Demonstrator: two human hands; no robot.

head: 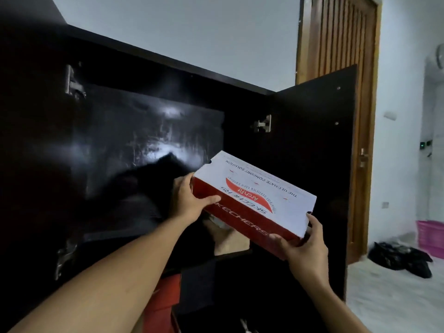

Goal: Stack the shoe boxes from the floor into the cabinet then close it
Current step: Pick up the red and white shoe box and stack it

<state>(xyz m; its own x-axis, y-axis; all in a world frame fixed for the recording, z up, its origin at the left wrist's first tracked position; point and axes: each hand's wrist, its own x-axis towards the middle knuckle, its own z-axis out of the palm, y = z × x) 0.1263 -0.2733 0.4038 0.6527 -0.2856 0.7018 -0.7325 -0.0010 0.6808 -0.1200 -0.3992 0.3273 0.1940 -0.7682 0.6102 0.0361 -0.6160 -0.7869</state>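
Both hands are clamped on a red-and-white Skechers shoe box point(254, 195), held in the air at the mouth of the open black cabinet point(144, 131). The left hand point(189, 200) grips the box's far left end, thumb across the red side. The right hand point(302, 248) holds the near right corner, fingers curled up around the edge. The box is tilted, its white lid facing up with the printing upside down.

Just below it, inside the cabinet, a brown cardboard box point(230, 239) sits on a shelf, and lower still a red box point(165, 299) shows. The right cabinet door point(312, 152) stands swung open in front of a wooden door point(336, 44). Further right, a pink basket point(430, 236) and a black bag point(398, 259) lie on the pale floor point(384, 296).
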